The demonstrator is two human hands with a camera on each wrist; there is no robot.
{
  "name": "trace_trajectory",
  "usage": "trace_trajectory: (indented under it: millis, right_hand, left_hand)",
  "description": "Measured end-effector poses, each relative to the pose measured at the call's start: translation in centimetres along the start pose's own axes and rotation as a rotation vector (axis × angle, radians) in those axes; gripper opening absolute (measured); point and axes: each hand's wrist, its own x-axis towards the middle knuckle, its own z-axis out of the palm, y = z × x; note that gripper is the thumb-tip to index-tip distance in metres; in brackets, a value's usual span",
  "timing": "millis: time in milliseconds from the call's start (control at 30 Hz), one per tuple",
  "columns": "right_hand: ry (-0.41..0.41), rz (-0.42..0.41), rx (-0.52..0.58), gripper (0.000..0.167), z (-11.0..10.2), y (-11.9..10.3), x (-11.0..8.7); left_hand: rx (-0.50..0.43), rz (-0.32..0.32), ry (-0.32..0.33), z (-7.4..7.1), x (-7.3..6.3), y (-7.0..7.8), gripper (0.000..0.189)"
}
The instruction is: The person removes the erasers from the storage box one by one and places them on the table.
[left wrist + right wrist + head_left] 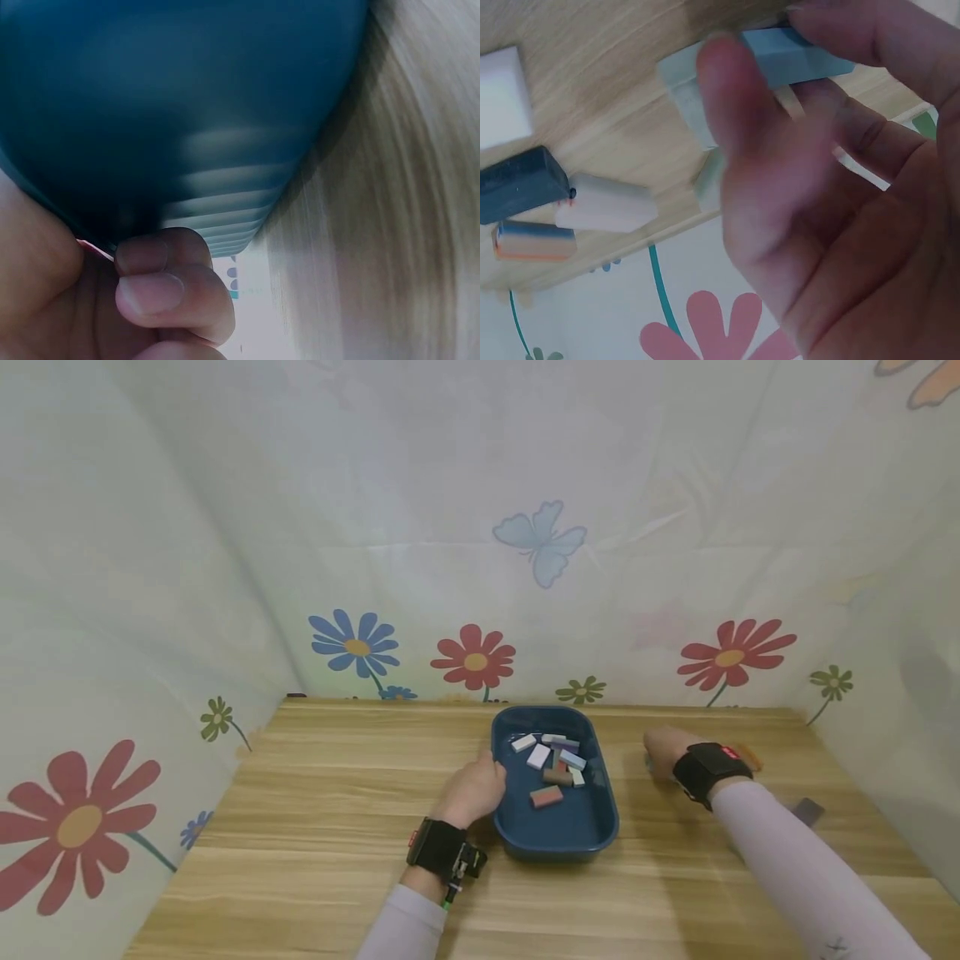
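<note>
A dark blue plastic bin (558, 827) stands at the middle of the table, holding several small eraser-like blocks, among them a pink block (546, 796) and a brown block (557, 777). My left hand (472, 789) grips the bin's left rim; its curled fingers (180, 292) show against the bin wall in the left wrist view. To the bin's right, my right hand (666, 750) is low over the table. In the right wrist view it pinches a light blue eraser-like block (802, 56) between thumb and fingers. A paler block face (682, 94) is partly hidden by the thumb.
Near the right hand lie a white block (502, 97), a dark blue block (525, 186), a pale block (604, 202) and a blue-and-orange block (536, 241). A dark block (807, 812) sits beside the right forearm. A flowered curtain (420, 568) borders the wooden table (337, 777).
</note>
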Motion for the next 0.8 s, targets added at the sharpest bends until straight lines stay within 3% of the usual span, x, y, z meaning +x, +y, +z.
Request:
trace_trajectory:
  millis: [267,433,600,800]
  right_hand:
    - [-0.005,0.03,0.011,0.026,-0.5,-0.3,-0.5]
    - [0.011,0.043,0.017,0.045,-1.9,-1.0,-1.0]
    - [0.143,0.001,-0.011,0.055,-3.7,-2.6,-1.8]
    - [0.328,0.006,0.0,0.038,-5.7,-5.7,-2.5]
  left_hand:
    - [-0.016,0.014,0.005,-0.1,-0.1,0.2,0.047]
    - [-0.013,0.011,0.006,-0.3,-0.2,0.2,0.047]
    - [-0.018,-0.005,-0.003,-0.2,-0.1,0.1,0.046]
    - [-0.03,-0.014,-0.013,-0.1,0.0,0.1,0.046]
